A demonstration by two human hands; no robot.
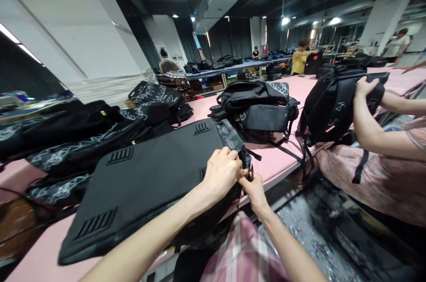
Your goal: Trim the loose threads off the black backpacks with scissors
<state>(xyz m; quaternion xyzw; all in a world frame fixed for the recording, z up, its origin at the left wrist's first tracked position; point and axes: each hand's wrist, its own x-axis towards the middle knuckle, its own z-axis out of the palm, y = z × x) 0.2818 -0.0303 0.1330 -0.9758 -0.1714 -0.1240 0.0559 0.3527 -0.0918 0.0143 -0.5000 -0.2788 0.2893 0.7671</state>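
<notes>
A large black backpack lies on its side on the pink table, its flat panel with ribbed rubber feet facing up. My left hand is closed at the near right end of this backpack, its fingers curled around the edge. Right beside it, my right hand is closed on small dark thread snips, whose tips point upward. The fingers of both hands meet at the bag's edge, and what lies between them is hidden.
Black backpacks with white scribble print are piled at the left. Further black backpacks lie beyond mine. At the right, a co-worker's hands hold an upright black backpack. The pink table ends close to me; more people stand farther back.
</notes>
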